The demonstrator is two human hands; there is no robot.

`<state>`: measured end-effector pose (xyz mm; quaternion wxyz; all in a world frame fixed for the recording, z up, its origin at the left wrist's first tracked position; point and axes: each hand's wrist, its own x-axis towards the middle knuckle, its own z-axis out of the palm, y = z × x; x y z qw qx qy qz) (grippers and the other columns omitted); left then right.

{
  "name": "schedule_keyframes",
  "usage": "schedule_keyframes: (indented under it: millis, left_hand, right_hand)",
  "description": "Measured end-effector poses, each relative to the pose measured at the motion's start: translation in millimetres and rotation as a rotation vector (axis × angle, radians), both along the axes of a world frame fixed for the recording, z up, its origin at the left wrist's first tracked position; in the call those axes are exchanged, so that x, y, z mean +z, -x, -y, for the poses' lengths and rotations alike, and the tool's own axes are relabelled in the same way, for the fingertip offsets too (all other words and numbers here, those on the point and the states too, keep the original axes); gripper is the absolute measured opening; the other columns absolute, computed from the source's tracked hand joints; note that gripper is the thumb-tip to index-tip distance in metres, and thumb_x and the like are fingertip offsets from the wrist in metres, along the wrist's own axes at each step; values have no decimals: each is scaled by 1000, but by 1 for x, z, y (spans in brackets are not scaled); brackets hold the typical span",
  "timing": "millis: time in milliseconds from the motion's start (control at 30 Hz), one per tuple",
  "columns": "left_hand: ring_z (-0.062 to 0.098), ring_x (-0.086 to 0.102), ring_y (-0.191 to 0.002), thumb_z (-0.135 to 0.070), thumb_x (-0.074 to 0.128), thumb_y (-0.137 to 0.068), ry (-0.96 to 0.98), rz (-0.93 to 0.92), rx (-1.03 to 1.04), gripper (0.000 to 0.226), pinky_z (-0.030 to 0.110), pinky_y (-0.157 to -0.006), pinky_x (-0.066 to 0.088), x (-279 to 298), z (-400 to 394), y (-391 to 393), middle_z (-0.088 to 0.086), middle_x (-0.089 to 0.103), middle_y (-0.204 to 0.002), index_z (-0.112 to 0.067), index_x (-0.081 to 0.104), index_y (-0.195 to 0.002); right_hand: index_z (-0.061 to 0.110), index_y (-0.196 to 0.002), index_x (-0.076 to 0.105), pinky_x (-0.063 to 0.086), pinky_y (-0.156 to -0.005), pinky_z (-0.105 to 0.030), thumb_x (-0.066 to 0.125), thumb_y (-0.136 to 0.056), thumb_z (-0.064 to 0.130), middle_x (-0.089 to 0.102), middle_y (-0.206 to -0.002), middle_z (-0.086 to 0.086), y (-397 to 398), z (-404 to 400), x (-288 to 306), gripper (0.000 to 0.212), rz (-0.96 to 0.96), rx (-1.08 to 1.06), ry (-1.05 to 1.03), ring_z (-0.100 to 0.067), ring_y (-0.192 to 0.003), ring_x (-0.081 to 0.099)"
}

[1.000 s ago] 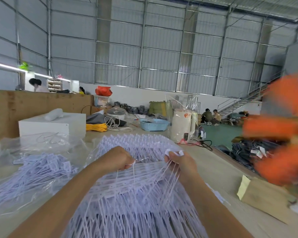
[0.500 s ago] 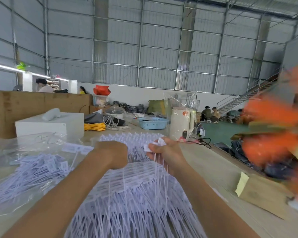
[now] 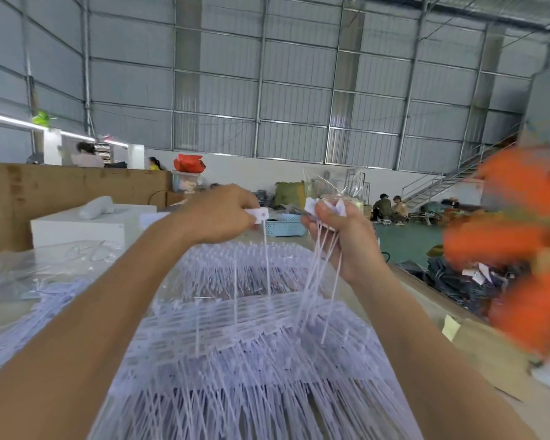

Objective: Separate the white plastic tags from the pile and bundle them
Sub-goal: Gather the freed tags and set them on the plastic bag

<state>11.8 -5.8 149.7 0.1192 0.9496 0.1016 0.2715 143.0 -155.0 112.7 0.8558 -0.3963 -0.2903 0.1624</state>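
A big pile of white plastic tags point(image 3: 251, 350) with long thin tails covers the table in front of me. My left hand point(image 3: 218, 214) is raised above the pile and pinches one white tag point(image 3: 258, 215) by its flat head, its tail hanging straight down. My right hand point(image 3: 342, 236) is raised beside it and grips a small bundle of tags point(image 3: 323, 268) by their heads, the tails trailing down to the pile.
Clear plastic bags with more tags point(image 3: 29, 300) lie at the left. A white box point(image 3: 86, 227) and a blue basket point(image 3: 285, 227) stand behind the pile. A blurred orange shape point(image 3: 521, 249) fills the right. Cardboard point(image 3: 477, 347) lies at the table's right edge.
Both hands have lifted higher above the pile. The left hand now holds a single tag drawn up from the pile, and the right hand's bundle has risen with it.
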Motion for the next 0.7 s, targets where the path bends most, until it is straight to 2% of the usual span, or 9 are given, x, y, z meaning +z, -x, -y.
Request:
schedule_keyframes:
  millis: [100, 167, 233, 300, 400, 467, 567, 633, 700]
  left_hand:
    - [17, 43, -60, -5, 54, -89, 236, -112, -132, 18, 27, -58, 31, -18, -1, -8, -1, 52, -65, -15, 67, -81]
    - [17, 42, -61, 0, 53, -88, 250, -220, -142, 19, 27, -63, 32, -32, 0, -16, 0, 51, -65, -12, 65, -79]
    - [14, 42, -59, 2, 54, -86, 193, -281, -136, 18, 25, -58, 31, -44, 4, -26, 1, 49, -65, -10, 60, -75]
    - [16, 41, -58, 2, 51, -87, 175, -289, -136, 11, 25, -53, 29, -52, 8, -35, 7, 48, -68, -2, 58, -81]
    - [19, 36, -58, -1, 52, -87, 124, -241, -114, 14, 28, -52, 24, -59, 5, -44, 12, 43, -68, -4, 52, -73]
    - [21, 37, -62, -1, 52, -85, 97, -223, -104, 14, 29, -55, 24, -63, 2, -46, 13, 43, -68, -3, 52, -71]
    - [19, 40, -75, -7, 59, -84, 53, -172, -97, 4, 26, -61, 27, -68, -3, -45, 10, 46, -83, -3, 60, -85]
    - [16, 44, -83, -15, 66, -83, 57, -136, -66, 16, 25, -66, 33, -71, -8, -43, 2, 48, -92, -7, 62, -96]
    - [16, 50, -81, -23, 62, -87, 6, -187, -9, 9, 32, -74, 39, -71, -13, -43, -3, 57, -85, -16, 61, -81]
  right_hand:
    - [2, -97, 56, 56, -56, -22, 63, -83, 0, 70, -83, -14, -1, 5, 6, 16, 65, 5, 64, -21, -64, 69]
    - [3, -98, 56, 56, -55, -24, 64, -83, 1, 68, -87, -15, -2, 3, -2, 18, 130, 18, 253, -21, -64, 68]
    - [2, -97, 57, 58, -61, -28, 65, -81, 0, 67, -86, -14, -2, -5, -20, 19, 190, 24, 423, -22, -67, 67]
    - [2, -97, 58, 55, -65, -32, 66, -80, -2, 65, -84, -12, -1, -15, -39, 19, 212, 28, 500, -22, -70, 63]
    - [8, -92, 61, 57, -65, -31, 68, -80, -3, 66, -82, -9, 1, -28, -55, 17, 162, 89, 458, -21, -70, 64]
    - [8, -94, 61, 57, -66, -31, 69, -80, -3, 66, -83, -8, 0, -33, -57, 20, 201, 100, 460, -20, -70, 65]
    - [6, -90, 63, 56, -59, -30, 70, -74, -11, 66, -77, -9, -1, -34, -55, 24, 252, 91, 482, -20, -62, 65]
    - [5, -80, 62, 56, -51, -27, 68, -71, -18, 62, -71, -11, 0, -34, -55, 25, 273, 43, 479, -18, -55, 63]
    - [8, -73, 60, 49, -46, -20, 66, -69, -21, 57, -68, -10, 1, -34, -56, 30, 327, -60, 486, -15, -53, 57]
